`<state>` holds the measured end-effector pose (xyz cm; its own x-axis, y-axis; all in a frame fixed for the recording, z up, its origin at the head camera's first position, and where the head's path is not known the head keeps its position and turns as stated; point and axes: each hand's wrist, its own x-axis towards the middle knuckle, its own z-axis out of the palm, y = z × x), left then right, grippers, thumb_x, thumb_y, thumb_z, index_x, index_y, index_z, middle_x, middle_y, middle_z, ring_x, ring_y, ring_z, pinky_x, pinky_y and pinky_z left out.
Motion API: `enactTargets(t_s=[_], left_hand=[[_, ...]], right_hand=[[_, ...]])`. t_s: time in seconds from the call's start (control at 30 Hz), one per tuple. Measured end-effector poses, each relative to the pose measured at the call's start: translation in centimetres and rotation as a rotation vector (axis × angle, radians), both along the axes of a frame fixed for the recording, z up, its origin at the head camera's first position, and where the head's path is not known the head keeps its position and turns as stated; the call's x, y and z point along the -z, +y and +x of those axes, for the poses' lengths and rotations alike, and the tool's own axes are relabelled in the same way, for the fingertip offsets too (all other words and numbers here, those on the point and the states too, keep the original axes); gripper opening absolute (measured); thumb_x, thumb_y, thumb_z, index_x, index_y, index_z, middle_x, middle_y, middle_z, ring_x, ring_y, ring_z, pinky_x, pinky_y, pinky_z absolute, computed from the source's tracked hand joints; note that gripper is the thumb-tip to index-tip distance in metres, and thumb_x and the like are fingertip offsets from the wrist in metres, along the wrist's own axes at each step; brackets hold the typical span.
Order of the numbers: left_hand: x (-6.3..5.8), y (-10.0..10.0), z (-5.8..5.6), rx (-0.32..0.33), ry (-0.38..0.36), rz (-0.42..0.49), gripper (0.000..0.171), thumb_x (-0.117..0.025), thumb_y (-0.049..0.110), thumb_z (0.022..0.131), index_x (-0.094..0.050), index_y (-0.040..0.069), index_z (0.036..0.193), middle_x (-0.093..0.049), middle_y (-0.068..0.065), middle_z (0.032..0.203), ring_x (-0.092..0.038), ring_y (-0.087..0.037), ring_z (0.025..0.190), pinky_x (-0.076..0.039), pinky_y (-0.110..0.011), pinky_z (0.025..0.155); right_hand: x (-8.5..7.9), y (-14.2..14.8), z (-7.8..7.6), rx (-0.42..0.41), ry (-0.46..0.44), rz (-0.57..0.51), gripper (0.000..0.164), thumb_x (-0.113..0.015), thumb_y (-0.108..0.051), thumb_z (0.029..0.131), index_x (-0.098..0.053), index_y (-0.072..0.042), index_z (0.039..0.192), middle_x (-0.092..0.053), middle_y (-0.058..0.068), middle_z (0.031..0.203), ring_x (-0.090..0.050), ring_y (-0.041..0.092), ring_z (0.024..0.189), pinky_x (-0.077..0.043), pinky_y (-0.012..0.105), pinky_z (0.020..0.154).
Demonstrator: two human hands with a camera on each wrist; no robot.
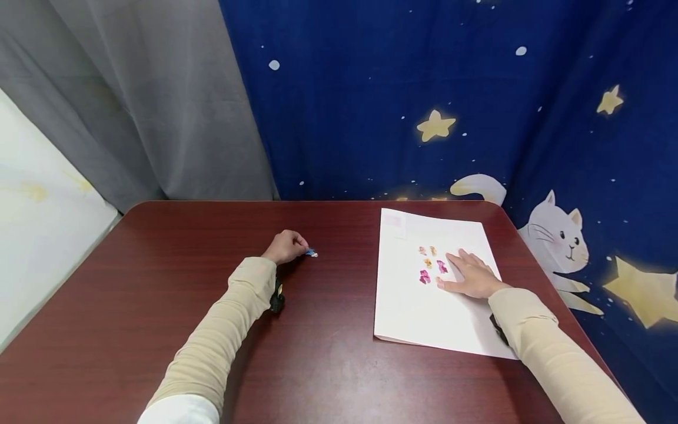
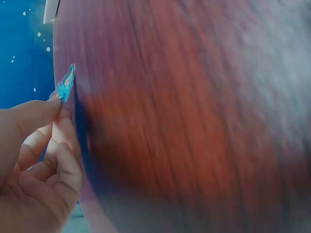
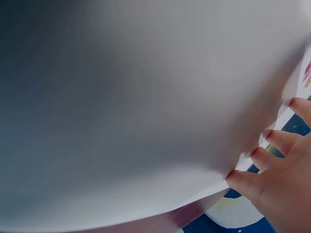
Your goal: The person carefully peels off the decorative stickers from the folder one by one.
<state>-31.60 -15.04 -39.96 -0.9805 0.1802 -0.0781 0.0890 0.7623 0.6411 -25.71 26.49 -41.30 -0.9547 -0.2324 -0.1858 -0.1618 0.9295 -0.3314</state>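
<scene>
Between thumb and fingertip, my left hand (image 1: 286, 246) pinches a small shiny blue sticker-like piece (image 2: 65, 86) with a clear edge. In the head view this blue piece (image 1: 311, 252) is over the table, left of the paper. Fingers spread, my right hand (image 1: 471, 275) rests on a large white sheet of paper (image 1: 408, 315). Beside its fingertips is a cluster of small flower-like pieces (image 1: 428, 263) in pink, magenta and orange on the sheet. In the right wrist view the right hand (image 3: 279, 167) has its fingertips on the paper.
The dark red-brown table (image 1: 318, 359) has a rounded far edge. A pale pink rectangle (image 1: 394, 224) marks the sheet's upper left corner. Behind the table hang a grey curtain (image 1: 175, 100) and a blue curtain (image 1: 360, 106) with stars and a cat.
</scene>
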Motion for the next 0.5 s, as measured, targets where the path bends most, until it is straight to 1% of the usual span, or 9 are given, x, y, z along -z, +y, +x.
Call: enactTargets(t_s=[0.13,0.2,0.3,0.33,0.37,0.43,0.5], left_hand=[[-0.1,-0.5,0.2,-0.015,-0.001,-0.037,0.011,-0.058,0.01,0.082,-0.065,0.002,0.083,-0.061,-0.008,0.082,-0.053,-0.02,0.075,-0.045,-0.03,0.069],[0.0,-0.7,0.2,-0.019,0.0,-0.054,0.011,-0.058,0.01,0.082,-0.065,0.002,0.082,-0.061,-0.009,0.083,-0.054,-0.021,0.076,-0.045,-0.032,0.071],[0.5,-0.8,-0.3,-0.001,0.037,-0.081,0.008,-0.058,0.007,0.079,-0.064,0.003,0.077,-0.061,-0.008,0.077,-0.055,-0.021,0.072,-0.046,-0.033,0.069],[1.0,-0.9,-0.7,0.019,0.083,-0.074,0.007,-0.058,0.007,0.077,-0.063,0.005,0.072,-0.06,-0.006,0.073,-0.054,-0.019,0.067,-0.046,-0.03,0.064],[1.2,-1.0,-0.8,0.027,0.103,-0.088,0.007,-0.057,0.006,0.076,-0.062,0.006,0.07,-0.06,-0.006,0.071,-0.054,-0.019,0.065,-0.046,-0.03,0.063],[1.5,-0.9,-0.9,0.033,0.124,-0.106,0.007,-0.057,0.005,0.074,-0.06,0.006,0.068,-0.058,-0.005,0.068,-0.053,-0.018,0.062,-0.045,-0.029,0.06],[1.5,-0.7,-0.7,0.012,0.126,-0.107,0.008,-0.056,0.004,0.074,-0.06,0.005,0.067,-0.058,-0.005,0.067,-0.053,-0.018,0.061,-0.044,-0.029,0.059]], right_hand=[[0.0,-0.1,0.1,0.01,-0.011,0.0,0.09,-0.058,-0.055,0.075,-0.025,0.003,0.136,-0.012,0.032,0.138,-0.007,0.047,0.125,-0.008,0.061,0.096],[0.0,-0.1,0.1,0.013,-0.013,-0.001,0.09,-0.058,-0.055,0.075,-0.024,0.003,0.136,-0.012,0.032,0.138,-0.007,0.047,0.125,-0.007,0.061,0.096],[-0.1,-0.1,0.1,0.01,-0.014,0.0,0.091,-0.057,-0.056,0.075,-0.024,0.003,0.136,-0.011,0.032,0.138,-0.007,0.048,0.125,-0.008,0.061,0.096],[-0.1,-0.1,0.1,0.011,-0.015,0.0,0.091,-0.057,-0.056,0.075,-0.024,0.003,0.136,-0.011,0.032,0.138,-0.007,0.047,0.125,-0.008,0.061,0.096],[-0.2,-0.1,0.1,0.01,-0.015,0.0,0.091,-0.057,-0.056,0.075,-0.024,0.003,0.136,-0.011,0.032,0.138,-0.007,0.048,0.125,-0.008,0.061,0.096],[-0.2,-0.1,0.1,0.011,-0.018,-0.001,0.091,-0.057,-0.056,0.075,-0.024,0.003,0.136,-0.011,0.032,0.138,-0.006,0.047,0.125,-0.007,0.061,0.096],[-0.2,-0.2,0.1,0.013,-0.02,-0.003,0.091,-0.057,-0.055,0.075,-0.024,0.003,0.136,-0.011,0.032,0.138,-0.006,0.047,0.125,-0.007,0.061,0.096]])
